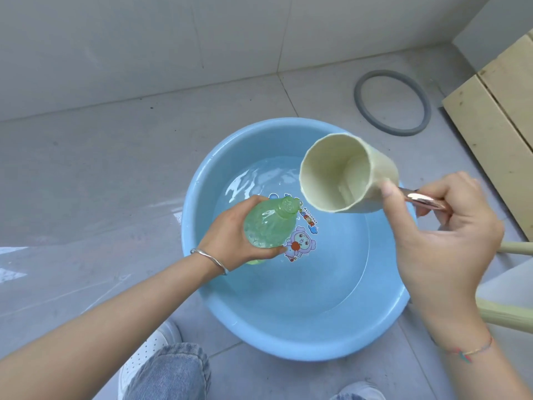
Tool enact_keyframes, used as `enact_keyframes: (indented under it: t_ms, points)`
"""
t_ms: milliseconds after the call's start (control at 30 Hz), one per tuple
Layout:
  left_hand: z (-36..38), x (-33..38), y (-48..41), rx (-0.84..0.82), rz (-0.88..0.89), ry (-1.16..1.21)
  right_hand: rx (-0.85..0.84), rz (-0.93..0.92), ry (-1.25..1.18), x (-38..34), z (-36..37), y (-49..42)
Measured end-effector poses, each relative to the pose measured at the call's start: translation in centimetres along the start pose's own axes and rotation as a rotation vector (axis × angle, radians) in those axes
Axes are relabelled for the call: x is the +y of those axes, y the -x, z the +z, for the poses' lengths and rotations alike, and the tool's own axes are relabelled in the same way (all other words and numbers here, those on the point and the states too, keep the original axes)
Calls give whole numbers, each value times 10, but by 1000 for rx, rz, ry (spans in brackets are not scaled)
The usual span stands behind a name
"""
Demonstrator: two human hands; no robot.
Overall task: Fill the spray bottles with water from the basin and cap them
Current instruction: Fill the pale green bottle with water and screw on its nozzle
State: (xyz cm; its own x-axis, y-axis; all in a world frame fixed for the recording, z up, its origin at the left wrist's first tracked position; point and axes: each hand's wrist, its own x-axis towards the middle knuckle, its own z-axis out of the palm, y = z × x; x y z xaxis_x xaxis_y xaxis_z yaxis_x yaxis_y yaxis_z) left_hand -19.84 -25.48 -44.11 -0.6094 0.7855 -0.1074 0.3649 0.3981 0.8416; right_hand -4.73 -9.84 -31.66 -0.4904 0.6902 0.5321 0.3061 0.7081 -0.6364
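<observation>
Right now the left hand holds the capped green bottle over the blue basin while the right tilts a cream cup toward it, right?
Not capped: the head view shows the green bottle with a bare neck. Otherwise yes: the left hand holds it over the blue basin, and the right hand tilts the cream cup toward it.

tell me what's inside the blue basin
Clear water sits in the blue basin, a cartoon sticker on its floor. The green bottle in the left hand covers part of the sticker; the cream cup hides some water.
</observation>
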Motion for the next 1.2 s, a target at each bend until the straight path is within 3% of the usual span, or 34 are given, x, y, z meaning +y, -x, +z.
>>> enact_keyframes:
  t_ms: [133, 267, 467, 900, 1200]
  points:
    - [-10, 14, -2, 58, 2, 38, 170, 631, -552, 13, -4, 1]
    - [-21, 40, -8, 71, 15, 79, 177, 881, -713, 18, -18, 5]
    - [-32, 85, -7, 69, 39, 175, 206, 906, -797, -5, -53, -1]
    - [-76, 234, 16, 63, 243, 123, 227, 669, -847, -95, -187, -34]
    - [-52, 325, 38, -2, 368, 63, 476, 670, -673, -59, -287, -31]
